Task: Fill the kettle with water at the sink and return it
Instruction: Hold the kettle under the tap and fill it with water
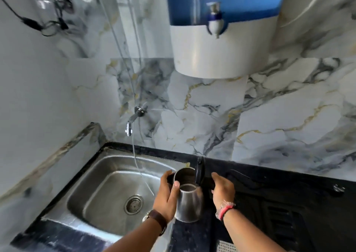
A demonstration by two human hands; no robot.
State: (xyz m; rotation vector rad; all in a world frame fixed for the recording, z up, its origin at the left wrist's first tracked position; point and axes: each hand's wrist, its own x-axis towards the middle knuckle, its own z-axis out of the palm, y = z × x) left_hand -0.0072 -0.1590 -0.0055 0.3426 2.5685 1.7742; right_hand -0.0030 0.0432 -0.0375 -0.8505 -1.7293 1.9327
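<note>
Stainless-steel kettle with a black hinged lid (189, 199) — tipped forward, mouth open toward the camera, lid (199, 172) standing up behind the rim. Held just over the right edge of the steel sink basin (107, 190), above the strip where sink meets the dark stone surface (269, 186). Inside looks empty, though motion blur makes that uncertain.

Left hand (167, 197) wrapped around the kettle's body, thumb pressed on the rim near the spout side, fingers curled behind the wall. Right hand (224, 190) closed over a black part at the kettle's right — most likely the handle; fingers bent around it, exact hold hidden.

Further out: small chrome wall tap (133, 122) above the basin's back left, well apart from the kettle, with a thin clear hose hanging into the sink. Round drain strainer (133, 204) at the basin floor. White and blue wall-mounted water purifier (221, 30) overhead, its own spout above the surface.

Likely trouble from here: kettle still well short of the tap, so a stream could miss the mouth and wet the outside and base contacts. Upright lid could catch the tap on approach. Tilt kept while filling — spill over the rim. Wet steel under the left hand — slip.
</note>
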